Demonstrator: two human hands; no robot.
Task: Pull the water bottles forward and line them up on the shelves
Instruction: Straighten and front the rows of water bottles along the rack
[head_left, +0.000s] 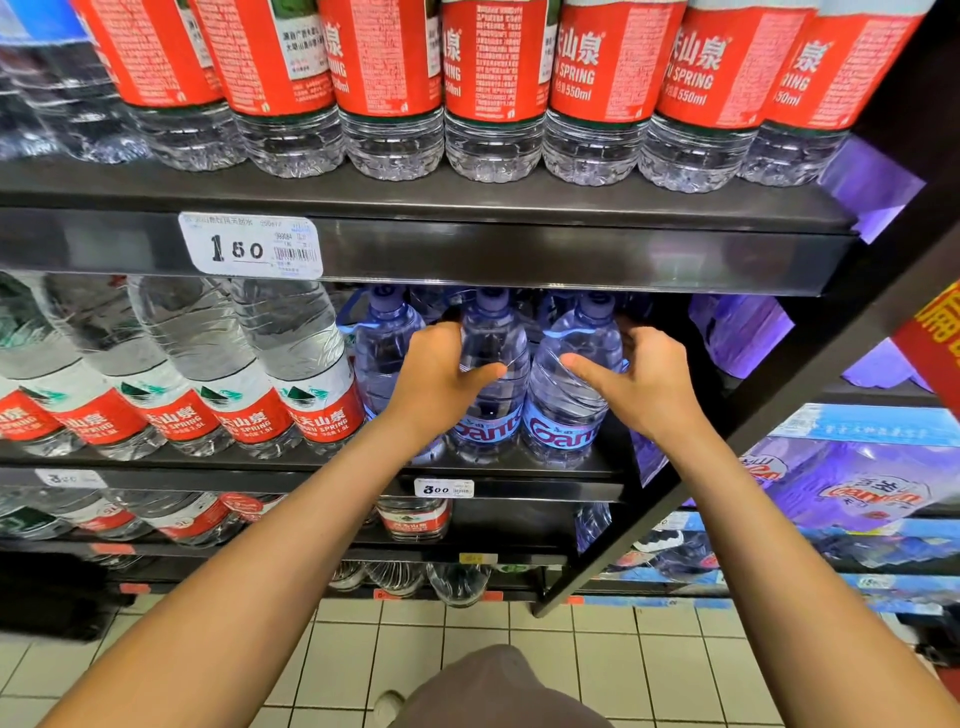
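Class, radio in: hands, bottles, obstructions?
Left hand grips middle blue bottle. Right hand grips right blue bottle. Both stand near shelf edge. Nothing blocking.

The red-labelled clear plastic bottles (493, 88) along the top shelf are cut off at twelve o'clock, caps and shoulders out of frame. Both hands, left (441, 379) and right (644, 384), hide their fingers behind the two blue-tinted clear water bottles (493, 364), and the bottles farther back are lost in shadow. The small white price tag (444, 489) is too blurred to read beyond its digits.
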